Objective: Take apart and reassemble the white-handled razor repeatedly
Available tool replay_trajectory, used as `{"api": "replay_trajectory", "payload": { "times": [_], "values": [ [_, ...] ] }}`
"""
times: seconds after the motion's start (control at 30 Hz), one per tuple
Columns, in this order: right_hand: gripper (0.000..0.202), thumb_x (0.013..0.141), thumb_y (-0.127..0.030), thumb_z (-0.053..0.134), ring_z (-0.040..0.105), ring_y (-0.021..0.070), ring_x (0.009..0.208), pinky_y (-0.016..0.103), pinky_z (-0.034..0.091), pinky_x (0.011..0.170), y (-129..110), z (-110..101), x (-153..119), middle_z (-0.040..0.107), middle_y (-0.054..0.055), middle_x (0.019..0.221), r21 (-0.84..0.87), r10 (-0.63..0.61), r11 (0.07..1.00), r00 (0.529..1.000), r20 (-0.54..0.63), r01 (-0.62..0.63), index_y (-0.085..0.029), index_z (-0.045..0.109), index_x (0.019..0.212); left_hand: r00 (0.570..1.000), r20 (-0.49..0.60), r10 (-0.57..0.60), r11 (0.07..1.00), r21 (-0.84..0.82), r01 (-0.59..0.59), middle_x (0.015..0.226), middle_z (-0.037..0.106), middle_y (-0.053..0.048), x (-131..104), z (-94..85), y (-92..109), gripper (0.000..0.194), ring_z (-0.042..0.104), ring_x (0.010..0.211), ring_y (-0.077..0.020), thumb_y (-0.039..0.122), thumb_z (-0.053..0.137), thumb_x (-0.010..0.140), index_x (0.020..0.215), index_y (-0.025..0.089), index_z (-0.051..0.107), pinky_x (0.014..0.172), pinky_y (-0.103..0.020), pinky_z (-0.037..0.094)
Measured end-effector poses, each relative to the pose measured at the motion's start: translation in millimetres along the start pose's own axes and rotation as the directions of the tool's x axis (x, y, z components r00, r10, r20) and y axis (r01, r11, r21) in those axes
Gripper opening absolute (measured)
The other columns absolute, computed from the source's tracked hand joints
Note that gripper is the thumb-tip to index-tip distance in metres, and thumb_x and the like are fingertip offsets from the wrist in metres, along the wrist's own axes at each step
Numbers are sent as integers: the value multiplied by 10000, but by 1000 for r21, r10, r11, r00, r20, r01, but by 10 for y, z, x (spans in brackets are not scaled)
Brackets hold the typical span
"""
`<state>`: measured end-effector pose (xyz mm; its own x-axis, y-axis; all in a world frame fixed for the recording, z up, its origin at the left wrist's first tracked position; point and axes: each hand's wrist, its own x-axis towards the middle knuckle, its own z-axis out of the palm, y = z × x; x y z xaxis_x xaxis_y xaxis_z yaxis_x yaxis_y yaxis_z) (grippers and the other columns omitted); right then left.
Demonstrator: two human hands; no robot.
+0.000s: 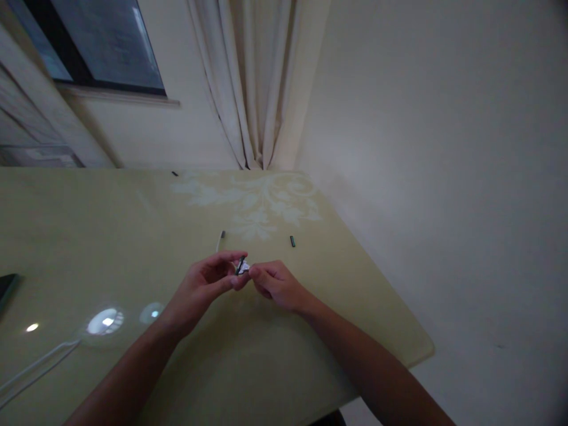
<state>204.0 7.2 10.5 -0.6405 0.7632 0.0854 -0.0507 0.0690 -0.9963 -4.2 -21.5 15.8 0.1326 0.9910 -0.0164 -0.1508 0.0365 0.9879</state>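
Observation:
Between the thumb and fingers of my left hand (212,277) is a small black and silvery-white piece (242,266), too small to name. My right hand (276,284) meets it from the right, thumb and forefinger pinched at its edge. Just beyond my left hand lies a thin white stick with a dark grey end (222,235), like a small brush; its near part is hidden by the fingers. Further right, a short dark rectangular piece (292,241) rests on the table, apart from both hands.
The glossy yellow-green table (355,307) has a rounded right corner beside the wall. A small dark piece (174,173) lies at its back edge. White cables (39,362) run at lower left, and a dark flat object (7,289) sits at the left edge. Curtains (248,83) hang behind.

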Motion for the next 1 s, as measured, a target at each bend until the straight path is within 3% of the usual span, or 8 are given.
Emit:
{"api": "replay_trajectory", "payload": {
  "times": [0.23,0.37,0.63,0.87,1.0],
  "values": [
    [587,971,-687,583,317,102,545,249,240,537,-40,8,-12,351,-64,564,-34,-14,999,1000,12,15,-136,789,966,999,31,29,1000,-2,-29,882,733,-38,6,-45,13,450,656,788,-163,369,911,742,1162,253,800,767,-290,544],
    [551,1005,-649,548,343,109,565,252,261,560,-63,-4,-22,367,-57,579,-77,-48,996,998,30,50,-149,742,875,998,48,35,999,36,-37,909,738,-41,-3,-56,5,485,651,813,-166,364,900,755,1216,267,788,769,-286,535],
    [543,1053,-606,453,438,121,637,262,328,651,-76,-17,-24,473,-32,660,-303,-102,948,995,10,101,-180,570,737,995,-16,98,984,149,-94,925,736,-43,1,9,62,410,631,794,-158,309,919,701,1095,233,832,723,-269,522],
    [534,1027,-627,496,403,122,622,268,311,617,-92,-11,-38,441,-35,649,-218,-94,971,995,10,94,-189,528,723,992,35,118,987,105,-121,904,725,-45,-19,40,91,408,624,785,-160,347,895,744,1125,231,810,722,-265,514],
    [391,971,-596,630,358,106,587,241,283,556,-74,-6,-19,432,-67,690,-49,-52,998,998,-42,50,-215,545,962,993,1,118,978,173,-116,955,725,-49,8,-25,99,466,614,780,-159,408,884,749,1168,232,780,705,-263,501]
  ]
}}
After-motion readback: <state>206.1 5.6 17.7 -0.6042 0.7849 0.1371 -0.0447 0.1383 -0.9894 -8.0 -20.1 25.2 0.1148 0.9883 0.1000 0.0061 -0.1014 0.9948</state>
